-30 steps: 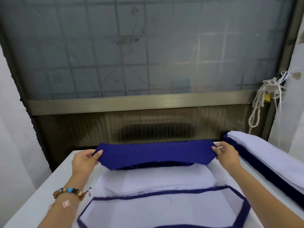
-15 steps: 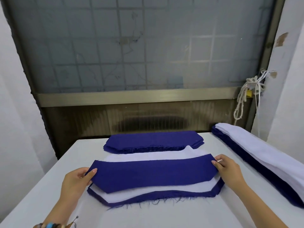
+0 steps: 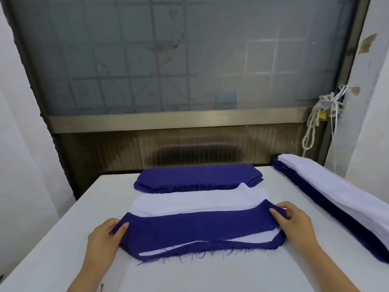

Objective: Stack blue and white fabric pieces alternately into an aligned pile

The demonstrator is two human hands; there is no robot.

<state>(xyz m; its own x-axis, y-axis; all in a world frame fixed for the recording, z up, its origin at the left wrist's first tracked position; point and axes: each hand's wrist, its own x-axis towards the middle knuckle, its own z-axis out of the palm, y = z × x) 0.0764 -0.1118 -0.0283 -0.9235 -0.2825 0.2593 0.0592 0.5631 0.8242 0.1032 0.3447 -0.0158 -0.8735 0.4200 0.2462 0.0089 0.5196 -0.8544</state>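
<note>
Head view puts the blue piece (image 3: 195, 226) in the lower middle of the frame, and you hold it by both ends. Your left hand (image 3: 103, 239) pinches the left tip, thumb on top and fingers tucked under. Your right hand (image 3: 294, 222) has its fingers curled over the right tip, clamped on the cloth. The long axis of the piece runs left to right across the frame, so each hand sits at one end and neither is nearer.

It lies on the growing pile (image 3: 210, 246), but not squarely. A white strip and a frayed blue edge of the pile show below it, so I judge the piece sits slightly toward the top of the frame and needs drawing toward the bottom edge before you let go.

Just above lie the white pieces (image 3: 189, 202), and above them the blue stack (image 3: 197, 175), all on the white table (image 3: 63, 239). A long blue-and-white pile (image 3: 336, 199) runs down the right side. A rope (image 3: 311, 127) and a yellow padlock (image 3: 323, 121) hang at the upper right. No writing or label can be read anywhere
</note>
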